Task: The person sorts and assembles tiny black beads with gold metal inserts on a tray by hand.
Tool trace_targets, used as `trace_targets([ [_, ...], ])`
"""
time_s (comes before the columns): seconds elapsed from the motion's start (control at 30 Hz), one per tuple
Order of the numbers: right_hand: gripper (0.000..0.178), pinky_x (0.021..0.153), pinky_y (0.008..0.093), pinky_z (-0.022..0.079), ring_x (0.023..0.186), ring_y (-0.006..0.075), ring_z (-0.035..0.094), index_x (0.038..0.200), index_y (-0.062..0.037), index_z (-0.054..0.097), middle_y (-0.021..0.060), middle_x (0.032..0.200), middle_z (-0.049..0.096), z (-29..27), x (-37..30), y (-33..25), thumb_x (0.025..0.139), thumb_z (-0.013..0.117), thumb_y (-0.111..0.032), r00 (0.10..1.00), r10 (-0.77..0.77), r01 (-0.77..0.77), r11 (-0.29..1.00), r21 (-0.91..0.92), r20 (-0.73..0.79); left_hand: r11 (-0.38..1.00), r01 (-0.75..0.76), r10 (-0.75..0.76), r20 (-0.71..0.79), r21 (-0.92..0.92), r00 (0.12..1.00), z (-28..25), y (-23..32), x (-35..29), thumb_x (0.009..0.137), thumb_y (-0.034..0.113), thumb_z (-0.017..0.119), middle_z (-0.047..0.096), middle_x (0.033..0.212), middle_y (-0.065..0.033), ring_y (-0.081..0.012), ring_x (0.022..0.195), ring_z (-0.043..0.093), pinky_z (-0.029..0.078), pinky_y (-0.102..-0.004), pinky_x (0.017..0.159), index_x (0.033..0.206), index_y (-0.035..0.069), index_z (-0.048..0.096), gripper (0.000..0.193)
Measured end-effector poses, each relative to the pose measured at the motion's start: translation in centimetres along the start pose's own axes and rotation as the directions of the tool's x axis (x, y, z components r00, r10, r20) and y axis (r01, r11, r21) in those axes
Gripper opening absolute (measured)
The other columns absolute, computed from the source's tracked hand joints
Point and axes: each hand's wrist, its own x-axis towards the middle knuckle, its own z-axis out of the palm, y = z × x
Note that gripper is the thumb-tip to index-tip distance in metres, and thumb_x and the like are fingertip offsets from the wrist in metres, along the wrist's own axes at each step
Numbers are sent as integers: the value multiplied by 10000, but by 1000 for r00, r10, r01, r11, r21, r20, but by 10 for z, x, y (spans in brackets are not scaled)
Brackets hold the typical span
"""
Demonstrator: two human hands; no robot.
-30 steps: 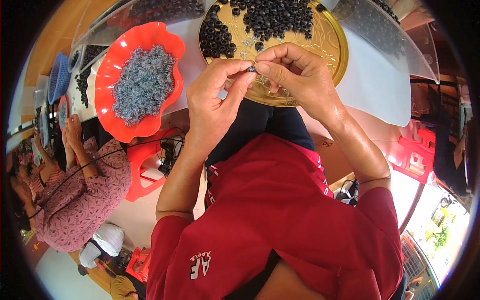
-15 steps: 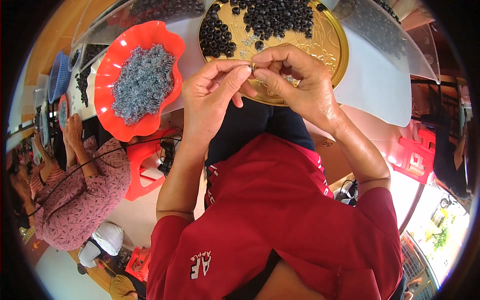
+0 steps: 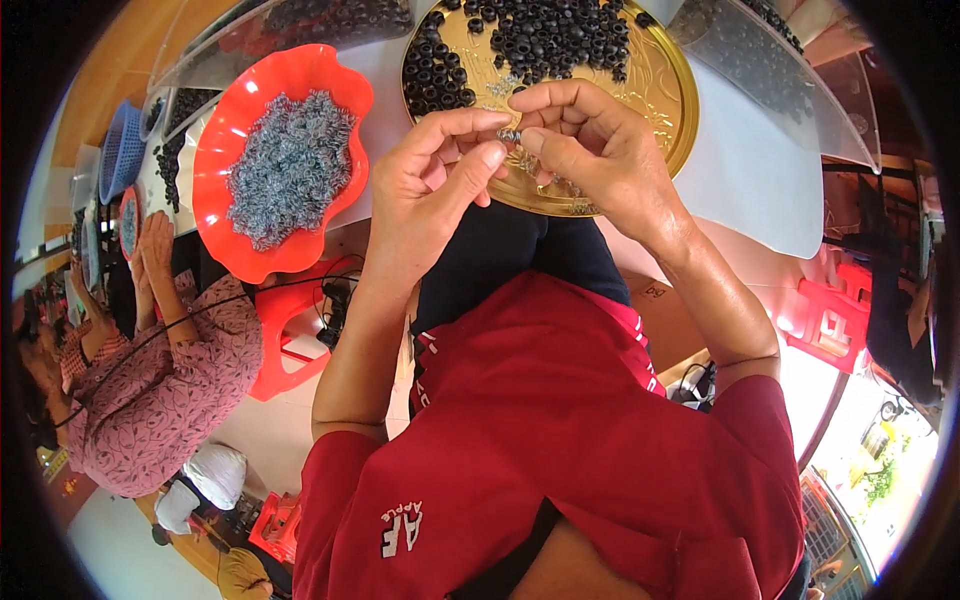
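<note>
A small dark metal coil spring [image 3: 509, 135] lies between my fingertips above the near part of a round gold tray [image 3: 684, 118]. My left hand [image 3: 432, 180] pinches its left end with thumb and forefinger. From the other side, the thumb of my right hand [image 3: 605, 158] meets the spring, with its other fingers curled behind. Black ring-shaped plastic pieces [image 3: 555, 40] are heaped on the tray's far side, and several small springs lie below my right hand. Left of my hands, a red scalloped bowl [image 3: 215, 185] holds a pile of silvery springs [image 3: 290, 165].
Clear plastic bins with black pieces stand far left [image 3: 300, 30] and far right [image 3: 760, 90]. A blue basket [image 3: 120, 150] sits at the left. Beside me on the left, a person in a patterned pink top [image 3: 175, 390] works. Red stools [image 3: 835, 325] stand around.
The spring now shows between my fingertips, where before it was mostly covered. My fingers have parted a little, and the right forefinger has lifted away from the thumb.
</note>
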Motion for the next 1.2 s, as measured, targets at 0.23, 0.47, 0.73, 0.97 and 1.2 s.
trace_targets([
  [0.23,291,710,238,526,770,85,609,1252,8,597,44,1002,649,-3,-2,-2,973,631,-69,994,105,-105,994,2,26,988,-84,84,8,133,996,3,-2,-1,933,13,694,675,1044,-55,-45,816,620,494,-196,646,1085,-32,661,162],
  [0.47,283,808,250,544,918,92,648,1220,8,611,43,1016,679,2,-5,4,959,654,-93,997,-73,72,995,-74,-13,988,-13,18,-30,156,999,2,2,-2,962,90,684,691,962,-47,-51,745,634,477,-183,575,1058,-13,674,141],
  [0.73,276,791,251,539,906,102,644,1214,22,603,56,1005,674,5,-3,-3,956,635,-70,998,49,-47,998,49,-35,1000,28,-27,-56,8,998,0,-3,2,986,132,660,697,977,-61,-74,771,639,468,-197,567,1083,0,669,164],
  [0.97,293,730,243,525,822,96,638,1214,33,599,67,1021,681,2,0,-1,962,634,-111,994,110,-110,993,53,-5,944,-231,233,19,237,972,-1,-10,6,929,20,692,683,996,-55,-98,819,642,515,-236,623,1093,18,669,166],
  [1.2,296,715,230,523,788,82,627,1237,1,605,40,972,676,5,0,-1,964,644,-107,996,86,-87,996,-27,-29,805,-288,291,76,519,954,-2,2,6,894,-11,699,681,942,-78,-126,819,644,508,-250,675,1020,-8,687,128],
])
